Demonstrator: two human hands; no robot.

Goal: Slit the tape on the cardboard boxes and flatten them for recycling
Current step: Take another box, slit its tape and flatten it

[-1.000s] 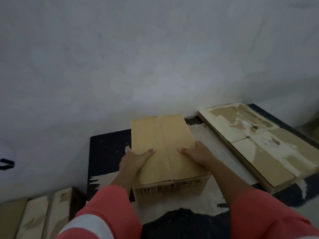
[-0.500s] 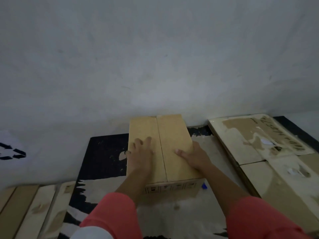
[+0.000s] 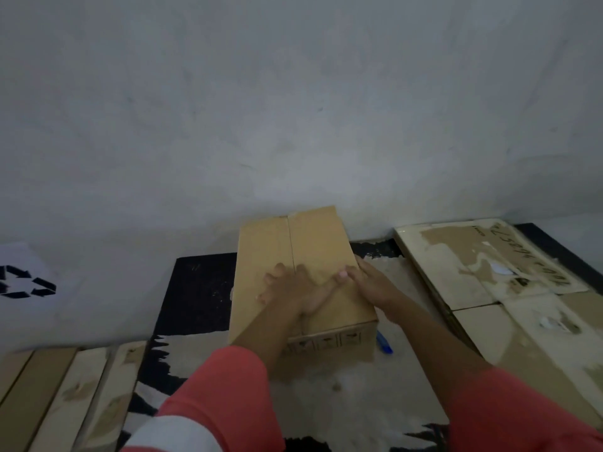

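A closed brown cardboard box (image 3: 313, 246) stands on the black-and-white table (image 3: 199, 288) against the grey wall, its top seam running away from me. My left hand (image 3: 290, 288) lies flat on the box top across the seam, fingers spread. My right hand (image 3: 368, 282) rests on the box's right top edge, thumb on the top and fingers down the side. A blue cutter (image 3: 384, 344) lies on the table by the box's near right corner, partly hidden behind it.
A stack of flattened cardboard (image 3: 509, 288) with torn paper and handwriting lies to the right. More flat cardboard pieces (image 3: 65, 396) lie at the lower left. A white sheet with a black recycling symbol (image 3: 26, 283) hangs on the wall at left.
My left hand slid right from the left flap onto the seam, close to my right thumb. The view shifted and the blue cutter shows more.
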